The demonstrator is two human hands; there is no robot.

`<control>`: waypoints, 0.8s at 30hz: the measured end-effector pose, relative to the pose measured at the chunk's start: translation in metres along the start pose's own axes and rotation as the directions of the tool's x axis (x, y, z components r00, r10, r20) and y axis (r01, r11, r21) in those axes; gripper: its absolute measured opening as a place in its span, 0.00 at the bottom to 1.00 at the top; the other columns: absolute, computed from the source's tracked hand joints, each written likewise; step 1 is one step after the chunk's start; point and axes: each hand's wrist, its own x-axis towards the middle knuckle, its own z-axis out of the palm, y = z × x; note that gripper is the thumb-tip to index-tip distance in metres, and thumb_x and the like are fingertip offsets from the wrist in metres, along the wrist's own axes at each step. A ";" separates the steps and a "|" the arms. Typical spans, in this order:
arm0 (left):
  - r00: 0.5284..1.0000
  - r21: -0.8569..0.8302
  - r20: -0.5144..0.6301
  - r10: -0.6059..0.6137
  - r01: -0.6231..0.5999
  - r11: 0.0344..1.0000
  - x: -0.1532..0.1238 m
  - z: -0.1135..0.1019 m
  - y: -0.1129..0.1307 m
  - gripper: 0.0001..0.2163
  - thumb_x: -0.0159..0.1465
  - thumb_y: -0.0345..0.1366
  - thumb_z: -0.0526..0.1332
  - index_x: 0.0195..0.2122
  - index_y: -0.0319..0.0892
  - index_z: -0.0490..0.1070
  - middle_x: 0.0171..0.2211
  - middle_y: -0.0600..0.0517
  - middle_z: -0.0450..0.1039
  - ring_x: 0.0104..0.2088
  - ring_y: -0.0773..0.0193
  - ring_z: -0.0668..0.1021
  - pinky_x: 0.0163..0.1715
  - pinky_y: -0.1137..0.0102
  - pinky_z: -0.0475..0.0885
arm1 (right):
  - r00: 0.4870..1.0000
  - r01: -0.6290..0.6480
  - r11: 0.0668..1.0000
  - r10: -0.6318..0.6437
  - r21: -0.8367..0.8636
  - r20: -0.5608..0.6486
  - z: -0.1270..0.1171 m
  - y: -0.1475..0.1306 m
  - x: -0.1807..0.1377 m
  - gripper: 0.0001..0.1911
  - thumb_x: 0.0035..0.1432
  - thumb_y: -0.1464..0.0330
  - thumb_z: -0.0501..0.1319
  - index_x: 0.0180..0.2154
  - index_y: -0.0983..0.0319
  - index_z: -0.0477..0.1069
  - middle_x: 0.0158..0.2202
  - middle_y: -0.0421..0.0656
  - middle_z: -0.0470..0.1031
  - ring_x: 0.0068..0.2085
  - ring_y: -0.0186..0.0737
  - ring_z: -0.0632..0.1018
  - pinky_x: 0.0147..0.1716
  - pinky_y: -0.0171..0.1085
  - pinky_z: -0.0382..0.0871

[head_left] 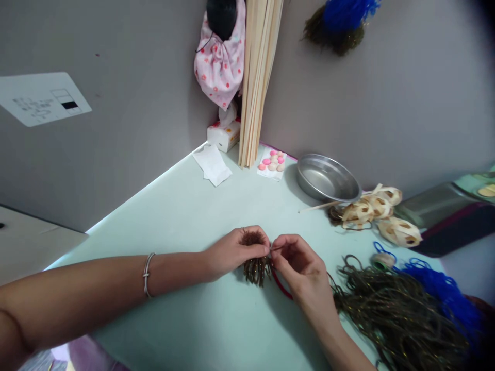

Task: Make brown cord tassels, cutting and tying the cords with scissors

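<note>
My left hand (pixel 235 252) is closed around a small bundle of brown, glittery yarn (pixel 254 270). Its looped ends hang below my thumb, and a tuft shows above it. Close beside it, my right hand (pixel 299 263) pinches a thin strand between thumb and forefinger, right at the bundle's edge. Under my right hand a dark red cord (pixel 281 285) curves over the tabletop; whether it joins the pinched strand I cannot tell. A silver bracelet circles my left wrist.
Loose brown yarn (pixel 398 304) and blue yarn (pixel 444 291) lie at the right. Behind them are woven pale balls (pixel 398 232) and a metal bowl (pixel 328 178). Wooden strips (pixel 257 82), a tissue pack (pixel 223 136) and pink and cream pieces (pixel 273 161) are at the back corner.
</note>
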 end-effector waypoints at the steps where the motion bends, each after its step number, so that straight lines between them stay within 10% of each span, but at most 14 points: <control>1: 1.000 -0.021 -0.010 0.001 -0.001 1.000 0.000 0.000 0.001 0.05 0.58 0.34 0.64 0.29 0.40 0.69 0.29 0.54 0.67 0.32 0.69 0.69 0.36 0.73 0.62 | 1.000 0.003 1.000 -0.003 0.001 -0.001 0.000 0.001 0.000 0.04 0.59 0.67 0.64 0.36 0.59 0.70 0.30 0.37 0.70 0.30 0.33 0.69 0.30 0.31 0.64; 14: 1.000 -0.009 -0.017 0.004 -0.004 1.000 0.000 -0.001 0.000 0.12 0.59 0.43 0.67 0.31 0.40 0.70 0.27 0.55 0.67 0.30 0.69 0.68 0.33 0.73 0.63 | 0.991 -0.048 0.996 0.057 -0.071 0.125 -0.001 0.003 0.002 0.20 0.64 0.54 0.59 0.26 0.61 0.65 0.21 0.35 0.56 0.24 0.32 0.57 0.23 0.34 0.51; 24: 1.000 -0.012 -0.017 -0.008 0.007 1.000 0.000 0.000 0.000 0.08 0.58 0.38 0.67 0.31 0.39 0.70 0.28 0.55 0.68 0.30 0.70 0.69 0.33 0.74 0.64 | 0.998 -0.044 0.997 0.040 0.071 0.047 0.000 0.006 0.004 0.11 0.58 0.60 0.66 0.31 0.61 0.71 0.28 0.39 0.69 0.28 0.34 0.65 0.26 0.32 0.59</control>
